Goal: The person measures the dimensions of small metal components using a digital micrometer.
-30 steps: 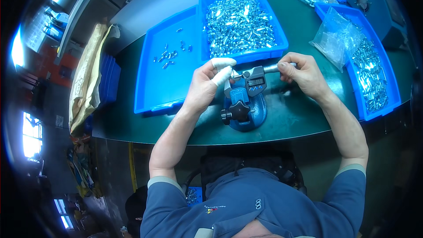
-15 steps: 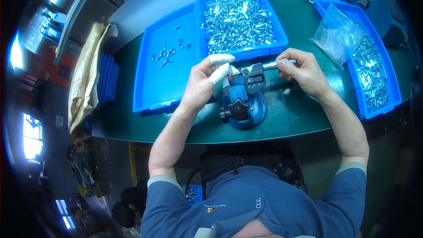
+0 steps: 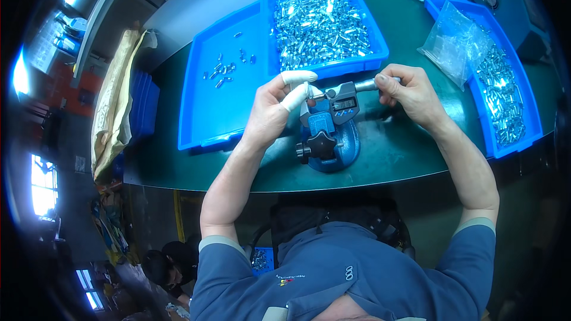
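A digital micrometer [image 3: 344, 104] with a small display is clamped in a blue stand [image 3: 348, 154] that has a black star knob [image 3: 321, 146]. My left hand [image 3: 269, 113], with white finger cots on thumb and forefinger, is pinched at the micrometer's jaws. A small shiny metal part sits between those fingertips, mostly hidden by them. On the other side, my right hand [image 3: 416, 98] has thumb and fingers closed round the silver thimble [image 3: 367, 85] at the micrometer's right end.
Behind the micrometer stands a blue bin [image 3: 380, 47] heaped with small metal parts. A shallow blue tray [image 3: 202, 107] holds several parts at left. At right is another blue tray [image 3: 532, 125] of parts, with a clear plastic bag [image 3: 446, 44] over its edge.
My right hand has shifted slightly on the thimble, its fingers curling differently. My left hand stays nearly still at the jaws. A person at lower left has moved further into view.
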Demonstrator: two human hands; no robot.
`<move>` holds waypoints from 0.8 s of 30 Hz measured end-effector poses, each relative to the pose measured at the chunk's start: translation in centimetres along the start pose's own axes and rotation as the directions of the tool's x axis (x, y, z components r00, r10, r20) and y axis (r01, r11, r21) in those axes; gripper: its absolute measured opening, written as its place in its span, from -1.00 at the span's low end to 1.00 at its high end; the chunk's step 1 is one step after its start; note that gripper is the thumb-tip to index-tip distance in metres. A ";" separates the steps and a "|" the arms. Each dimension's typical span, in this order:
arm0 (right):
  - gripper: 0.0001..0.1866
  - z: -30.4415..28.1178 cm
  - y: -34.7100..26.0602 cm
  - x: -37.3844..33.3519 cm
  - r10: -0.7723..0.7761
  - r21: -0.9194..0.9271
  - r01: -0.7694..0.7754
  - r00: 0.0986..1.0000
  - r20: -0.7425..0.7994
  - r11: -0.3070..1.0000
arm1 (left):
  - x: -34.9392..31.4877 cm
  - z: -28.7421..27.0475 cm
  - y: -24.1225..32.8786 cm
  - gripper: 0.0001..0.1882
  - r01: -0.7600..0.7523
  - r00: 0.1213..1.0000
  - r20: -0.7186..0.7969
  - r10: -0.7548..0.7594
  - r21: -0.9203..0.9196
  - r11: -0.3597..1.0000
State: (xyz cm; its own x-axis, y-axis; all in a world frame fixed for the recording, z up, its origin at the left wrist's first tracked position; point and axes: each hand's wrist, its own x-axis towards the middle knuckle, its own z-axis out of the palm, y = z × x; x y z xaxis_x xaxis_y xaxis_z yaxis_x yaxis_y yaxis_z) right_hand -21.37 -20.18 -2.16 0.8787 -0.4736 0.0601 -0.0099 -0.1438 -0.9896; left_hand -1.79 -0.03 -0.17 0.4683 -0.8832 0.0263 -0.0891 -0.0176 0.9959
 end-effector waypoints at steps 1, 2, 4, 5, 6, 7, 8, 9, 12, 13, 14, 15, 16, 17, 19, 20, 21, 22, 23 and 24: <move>-0.59 0.1 0.0 0.1 0.007 0.013 -0.007 1.000 0.003 1.000 | -0.1 0.0 0.1 -0.73 0.014 1.000 0.000 -0.014 -0.008 1.000; -0.59 0.0 0.0 0.1 0.008 0.013 -0.008 1.000 0.002 1.000 | 0.0 0.0 0.0 -0.73 0.015 1.000 0.001 -0.015 -0.009 1.000; -0.59 -0.1 0.0 0.1 -0.015 -0.005 0.015 1.000 -0.002 1.000 | 0.1 0.0 -0.1 -0.73 0.022 1.000 -0.005 -0.022 -0.003 1.000; -0.59 -0.1 0.0 0.1 -0.014 -0.004 0.014 1.000 -0.003 1.000 | 0.1 0.0 -0.2 -0.73 0.023 1.000 -0.004 -0.023 -0.003 1.000; -0.58 0.0 0.0 0.1 -0.010 0.001 0.010 1.000 -0.002 1.000 | 0.2 0.1 -0.4 -0.73 0.008 1.000 -0.004 -0.008 -0.007 1.000; -0.58 0.0 0.0 0.1 -0.006 0.007 0.006 1.000 -0.001 1.000 | 0.2 0.1 -0.5 -0.73 -0.007 1.000 -0.003 0.007 -0.011 1.000; -0.58 0.0 0.0 0.0 -0.006 0.007 0.006 1.000 -0.002 1.000 | 0.2 0.0 -0.5 -0.73 -0.006 1.000 -0.002 0.006 -0.011 1.000; -0.58 0.0 0.0 0.0 -0.009 -0.006 0.009 1.000 -0.005 1.000 | 0.2 -0.1 -0.6 -0.73 -0.007 1.000 0.000 0.007 -0.013 1.000; -0.58 0.0 0.0 0.0 -0.012 -0.013 0.012 1.000 -0.007 1.000 | 0.3 -0.1 -0.5 -0.73 -0.005 1.000 -0.003 0.005 -0.014 1.000; -0.57 0.0 0.1 0.0 -0.011 -0.007 0.011 1.000 -0.006 1.000 | 0.3 0.0 -0.5 -0.73 -0.001 1.000 -0.010 0.001 -0.012 1.000; -0.57 0.0 0.1 0.0 -0.012 -0.007 0.012 1.000 -0.007 1.000 | 0.3 -0.1 -0.5 -0.73 -0.002 1.000 -0.009 0.002 -0.012 1.000; -0.58 -0.1 0.1 -0.1 -0.017 -0.009 0.016 1.000 -0.008 1.000 | 0.4 -0.1 -0.6 -0.73 -0.013 1.000 -0.004 0.013 -0.014 1.000; -0.58 -0.1 0.1 -0.1 -0.022 -0.012 0.021 1.000 -0.010 1.000 | 0.4 -0.1 -0.6 -0.73 -0.024 1.000 0.000 0.024 -0.016 1.000; -0.58 -0.1 0.2 -0.1 -0.023 -0.011 0.023 1.000 -0.010 1.000 | 0.4 -0.1 -0.6 -0.73 -0.024 1.000 0.000 0.024 -0.014 1.000; -0.59 -0.2 0.2 -0.1 -0.012 -0.001 0.012 1.000 -0.003 1.000 | 0.4 -0.1 -0.5 -0.73 -0.033 0.999 0.005 0.033 -0.047 0.998; -0.59 -0.2 0.2 0.0 -0.013 -0.002 0.013 1.000 -0.001 1.000 | 0.4 -0.2 -0.4 -0.73 -0.034 0.999 0.003 0.034 -0.046 0.998; -0.61 -0.2 0.1 0.0 -0.021 -0.009 0.021 1.000 0.003 1.000 | 0.3 -0.3 -0.3 -0.72 -0.021 1.000 0.009 0.021 -0.015 1.000; -0.63 -0.2 0.1 0.1 -0.029 -0.016 0.029 1.000 0.010 0.999 | 0.2 -0.4 -0.2 -0.71 -0.008 1.000 0.011 0.008 0.015 1.000; -0.63 -0.1 -0.1 0.2 -0.034 -0.021 0.034 0.999 0.020 0.999 | 0.2 -0.5 -0.2 -0.71 -0.014 1.000 0.001 0.014 0.013 1.000; -0.65 0.0 -0.2 0.2 -0.024 -0.009 0.024 1.000 0.020 1.000 | 0.2 -0.4 -0.2 -0.72 -0.027 1.000 -0.005 0.027 0.022 0.999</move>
State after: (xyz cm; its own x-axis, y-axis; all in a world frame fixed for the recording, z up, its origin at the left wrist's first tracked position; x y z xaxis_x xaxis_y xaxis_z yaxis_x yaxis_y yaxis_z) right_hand -21.19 -20.31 -1.98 0.8882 -0.4523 0.0812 0.0072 -0.1630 -0.9866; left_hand -1.30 0.00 -0.36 0.4702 -0.8809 0.0539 -0.1207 -0.0037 0.9927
